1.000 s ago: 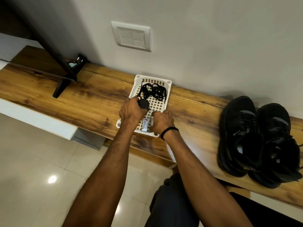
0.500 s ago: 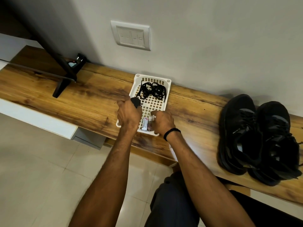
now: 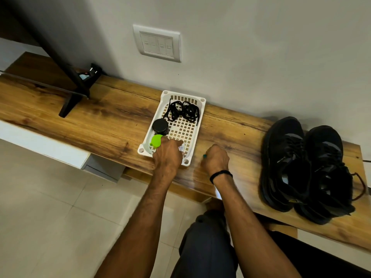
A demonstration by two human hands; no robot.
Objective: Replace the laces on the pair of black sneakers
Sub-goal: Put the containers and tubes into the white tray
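Shelf (image 3: 100, 121) is wood-grain laminate, long, running along a plain grey-white wall (image 3: 261, 57). White four-gang switch plate (image 3: 158, 45) sits on the wall above it. Pale glossy floor tiles (image 3: 50, 217) lie below. A black stand leg (image 3: 70, 101) rests on the shelf at far left.

White slotted basket (image 3: 183, 94) is on the shelf mid-frame, its far end almost against the wall. I see loose black laces (image 3: 183, 111) bunched at the far end. A black jar (image 3: 160, 126) stands by the left wall of the basket, and a green cap (image 3: 156, 141) is just nearer than it. A small white tube (image 3: 181, 147) lies at the near end.

Left hand (image 3: 167, 157) covers the basket's near left corner, back to the camera. Its fingers reach toward the tube and the thumb side is against the green cap. I can't tell whether it grips anything.

Right hand (image 3: 216, 159) is on the bare shelf just right of the basket, with a black wristband (image 3: 220, 175). The fingers are curled tight, and a teal tip (image 3: 204, 156) pokes out on the left side. It looks pinched, though it's too small for me to identify.

Black sneakers (image 3: 285, 157) sit side by side at the right end of the shelf, well apart from both hands. Toes point to the wall and they're laced in black. One lace end (image 3: 361, 183) loops off the right shoe.
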